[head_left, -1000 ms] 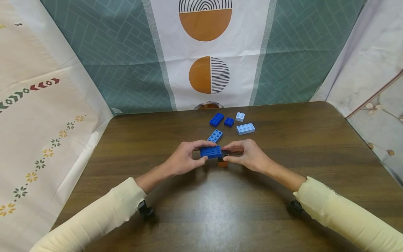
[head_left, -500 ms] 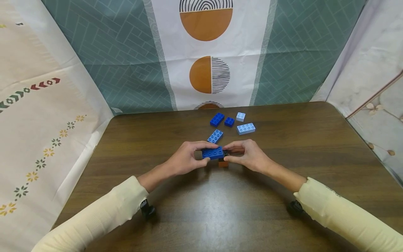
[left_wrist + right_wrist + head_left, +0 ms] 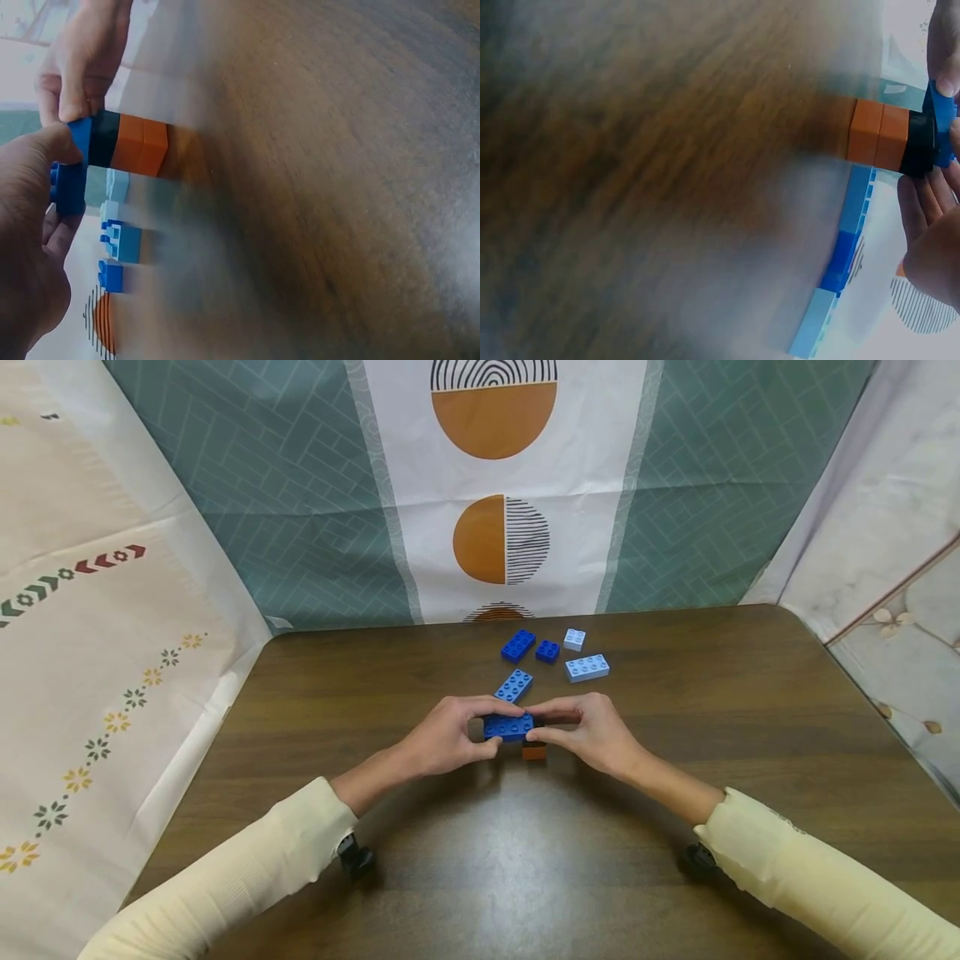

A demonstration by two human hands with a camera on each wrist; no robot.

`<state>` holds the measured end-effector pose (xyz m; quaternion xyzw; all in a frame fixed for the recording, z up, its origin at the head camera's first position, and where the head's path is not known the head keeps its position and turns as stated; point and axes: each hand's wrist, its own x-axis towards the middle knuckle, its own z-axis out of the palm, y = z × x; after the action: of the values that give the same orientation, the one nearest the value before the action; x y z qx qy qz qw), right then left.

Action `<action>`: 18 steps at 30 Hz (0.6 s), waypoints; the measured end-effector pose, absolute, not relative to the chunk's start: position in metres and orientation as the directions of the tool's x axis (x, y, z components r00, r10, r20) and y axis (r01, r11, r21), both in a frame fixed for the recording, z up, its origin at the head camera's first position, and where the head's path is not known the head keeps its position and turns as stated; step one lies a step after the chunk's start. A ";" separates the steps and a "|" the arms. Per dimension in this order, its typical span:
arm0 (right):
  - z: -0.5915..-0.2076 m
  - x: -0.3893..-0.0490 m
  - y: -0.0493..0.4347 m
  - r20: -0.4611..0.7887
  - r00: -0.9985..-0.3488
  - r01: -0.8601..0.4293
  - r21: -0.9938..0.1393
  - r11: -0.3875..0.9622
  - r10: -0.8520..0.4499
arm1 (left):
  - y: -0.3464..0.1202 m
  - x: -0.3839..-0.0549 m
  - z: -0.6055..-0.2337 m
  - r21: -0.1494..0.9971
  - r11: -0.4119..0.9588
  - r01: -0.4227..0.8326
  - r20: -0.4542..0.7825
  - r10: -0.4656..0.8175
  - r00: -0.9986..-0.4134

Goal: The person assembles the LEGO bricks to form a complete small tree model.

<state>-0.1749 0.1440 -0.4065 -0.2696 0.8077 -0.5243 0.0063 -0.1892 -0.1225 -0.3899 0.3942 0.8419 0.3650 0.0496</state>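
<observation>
My left hand (image 3: 442, 739) pinches a long blue brick (image 3: 508, 727) by its front and back sides. Under the brick's right end stands a small stack: a black brick (image 3: 103, 140) on top of orange bricks (image 3: 879, 135). Thumb and fingers of my right hand (image 3: 596, 735) grip the blue brick at that same end, right above the black one. From the left wrist view, the blue brick lies against the top of the black brick, its other end jutting out past the stack. The black brick is mostly hidden in the head view.
Behind the hands, on the wooden table (image 3: 337, 693), lie a medium-blue long brick (image 3: 513, 686), a dark blue long brick (image 3: 518, 645), a small dark blue brick (image 3: 547, 651), a light blue long brick (image 3: 587, 667) and a small light blue brick (image 3: 574, 639). Patterned cloth hangs behind.
My left hand has brought the blue brick slightly right and over the stack, covering the black brick. My right hand's fingertips have shifted from the black brick up to the blue brick's end.
</observation>
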 end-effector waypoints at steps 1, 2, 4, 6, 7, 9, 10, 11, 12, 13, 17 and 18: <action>-0.406 -0.175 0.144 0.275 -0.855 -0.431 -0.848 0.308 -0.439 | -0.122 -0.188 -0.391 0.660 0.424 0.620 0.202 0.695 -0.690; -0.407 -0.175 0.143 0.277 -0.855 -0.433 -0.846 0.312 -0.439 | -0.122 -0.187 -0.392 0.667 0.426 0.611 0.201 0.687 -0.698; -0.407 -0.175 0.143 0.269 -0.860 -0.428 -0.843 0.325 -0.433 | -0.120 -0.185 -0.396 0.690 0.421 0.589 0.202 0.669 -0.715; -0.406 -0.175 0.144 0.262 -0.863 -0.423 -0.842 0.335 -0.432 | -0.118 -0.182 -0.400 0.720 0.411 0.559 0.207 0.642 -0.738; -0.406 -0.175 0.144 0.260 -0.864 -0.421 -0.842 0.336 -0.432 | -0.116 -0.181 -0.403 0.735 0.406 0.543 0.211 0.625 -0.752; -0.406 -0.175 0.144 0.252 -0.867 -0.414 -0.844 0.340 -0.430 | -0.113 -0.178 -0.406 0.762 0.394 0.514 0.223 0.586 -0.779; -0.406 -0.175 0.144 0.250 -0.868 -0.412 -0.845 0.340 -0.429 | -0.111 -0.177 -0.408 0.773 0.390 0.500 0.229 0.564 -0.793; -0.406 -0.175 0.144 0.248 -0.869 -0.408 -0.848 0.339 -0.428 | -0.109 -0.176 -0.409 0.783 0.387 0.487 0.234 0.542 -0.807; -0.406 -0.175 0.144 0.247 -0.870 -0.406 -0.850 0.336 -0.427 | -0.107 -0.175 -0.411 0.793 0.382 0.475 0.242 0.519 -0.820; -0.406 -0.175 0.144 0.244 -0.872 -0.401 -0.853 0.333 -0.424 | -0.105 -0.174 -0.412 0.800 0.377 0.467 0.251 0.497 -0.831; -0.407 -0.175 0.144 0.236 -0.879 -0.384 -0.867 0.319 -0.415 | -0.100 -0.170 -0.418 0.836 0.351 0.422 0.261 0.421 -0.868; -0.408 -0.174 0.144 0.237 -0.879 -0.382 -0.869 0.314 -0.415 | -0.099 -0.169 -0.419 0.844 0.345 0.410 0.259 0.408 -0.876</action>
<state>-0.1743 0.1436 -0.4077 -0.2458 0.8105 -0.5315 0.0152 -0.1690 -0.0989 -0.4192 0.2495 0.8200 0.5152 -0.0013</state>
